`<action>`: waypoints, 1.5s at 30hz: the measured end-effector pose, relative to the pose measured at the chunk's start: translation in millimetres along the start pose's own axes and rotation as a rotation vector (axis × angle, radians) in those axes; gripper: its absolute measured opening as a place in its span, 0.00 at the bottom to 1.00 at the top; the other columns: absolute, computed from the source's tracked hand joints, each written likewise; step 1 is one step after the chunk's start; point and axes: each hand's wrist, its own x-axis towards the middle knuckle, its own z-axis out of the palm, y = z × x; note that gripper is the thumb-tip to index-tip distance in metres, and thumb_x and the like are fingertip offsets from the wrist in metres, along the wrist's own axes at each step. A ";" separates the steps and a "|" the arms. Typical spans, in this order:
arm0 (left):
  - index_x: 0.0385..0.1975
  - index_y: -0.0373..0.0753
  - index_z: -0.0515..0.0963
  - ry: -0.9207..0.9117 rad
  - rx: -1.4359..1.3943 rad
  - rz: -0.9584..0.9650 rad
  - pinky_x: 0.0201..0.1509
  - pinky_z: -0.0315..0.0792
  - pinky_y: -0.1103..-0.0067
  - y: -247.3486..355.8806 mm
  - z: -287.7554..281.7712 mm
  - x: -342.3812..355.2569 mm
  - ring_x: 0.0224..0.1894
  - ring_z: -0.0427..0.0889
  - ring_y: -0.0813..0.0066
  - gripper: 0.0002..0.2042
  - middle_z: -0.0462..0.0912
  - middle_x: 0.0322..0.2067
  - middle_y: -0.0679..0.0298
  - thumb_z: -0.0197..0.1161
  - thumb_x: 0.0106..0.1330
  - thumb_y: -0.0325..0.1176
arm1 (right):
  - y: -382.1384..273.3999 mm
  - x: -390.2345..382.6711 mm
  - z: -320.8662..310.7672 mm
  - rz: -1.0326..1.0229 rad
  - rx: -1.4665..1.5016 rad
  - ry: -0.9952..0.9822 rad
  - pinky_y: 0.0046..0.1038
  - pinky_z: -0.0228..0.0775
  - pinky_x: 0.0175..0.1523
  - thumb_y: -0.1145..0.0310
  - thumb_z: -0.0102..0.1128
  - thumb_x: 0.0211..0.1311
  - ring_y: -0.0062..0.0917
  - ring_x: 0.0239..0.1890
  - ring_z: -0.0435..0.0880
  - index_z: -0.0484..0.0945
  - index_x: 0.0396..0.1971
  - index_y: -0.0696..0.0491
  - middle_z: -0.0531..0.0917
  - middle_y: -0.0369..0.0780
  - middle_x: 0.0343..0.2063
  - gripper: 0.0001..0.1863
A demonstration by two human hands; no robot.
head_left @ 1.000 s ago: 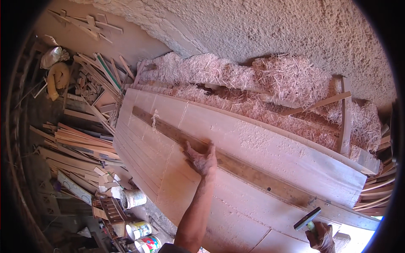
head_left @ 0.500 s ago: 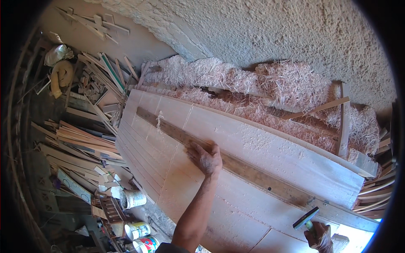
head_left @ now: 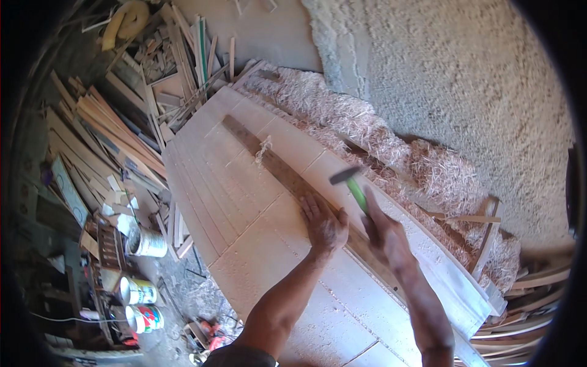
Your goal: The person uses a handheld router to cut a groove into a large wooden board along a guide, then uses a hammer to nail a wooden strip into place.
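**One hammer [head_left: 354,191], one long wooden strip [head_left: 290,176], two hands at work**

The strip, a single dark length, lies flat on the pale boarded worktop [head_left: 257,251], roughly in line with its wall-side edge and stopping short of its left end. The left hand [head_left: 327,229] rests on it, fingers laid across the wood and thumb spread apart. The right hand [head_left: 386,235] has its fingers clamped on the hammer's green handle; the head shows between the strip and the wall-side edge, and whether it touches anything I cannot tell. One small clump of shavings [head_left: 263,150] sits on the strip.

The left hand and the right forearm [head_left: 428,306] hide parts of the strip. Beyond the wall-side edge, a bank of shavings [head_left: 443,171] fills the space before one rough wall [head_left: 452,79], with two slats [head_left: 485,243] crossing there. Three buckets [head_left: 150,243] stand off the left side; wooden offcuts [head_left: 119,131], too many to count, crowd past the left end, near one yellow hose [head_left: 129,21].
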 end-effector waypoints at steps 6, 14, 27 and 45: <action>0.76 0.32 0.46 -0.208 0.219 0.099 0.80 0.34 0.51 -8.2 10.0 7.3 0.79 0.40 0.43 0.48 0.44 0.75 0.38 0.57 0.67 0.59 | -19.5 98.8 88.5 -0.073 -0.424 -0.226 0.33 0.82 0.29 0.73 0.50 0.71 0.32 0.26 0.83 0.54 0.77 0.42 0.84 0.47 0.32 0.35; 0.78 0.46 0.47 -0.156 0.626 0.197 0.80 0.23 0.49 -24.5 49.9 -4.2 0.80 0.35 0.49 0.46 0.45 0.78 0.57 0.54 0.66 0.66 | -43.9 140.9 117.3 -0.050 -0.513 -0.298 0.39 0.83 0.46 0.65 0.51 0.72 0.41 0.38 0.87 0.50 0.77 0.40 0.84 0.49 0.40 0.36; 0.76 0.46 0.52 -0.056 0.517 0.223 0.79 0.24 0.45 -26.8 44.8 -5.5 0.80 0.39 0.57 0.44 0.52 0.77 0.60 0.52 0.67 0.66 | -41.0 145.7 126.2 0.001 -0.547 -0.368 0.40 0.81 0.50 0.57 0.67 0.63 0.41 0.46 0.86 0.49 0.78 0.40 0.85 0.49 0.42 0.47; 0.73 0.22 0.48 -0.001 -0.073 0.087 0.81 0.34 0.54 -27.4 46.5 7.8 0.78 0.39 0.33 0.38 0.43 0.74 0.32 0.43 0.78 0.52 | -25.3 -180.6 23.5 0.225 0.052 -0.382 0.48 0.73 0.35 0.64 0.56 0.73 0.49 0.29 0.83 0.73 0.56 0.54 0.82 0.52 0.26 0.17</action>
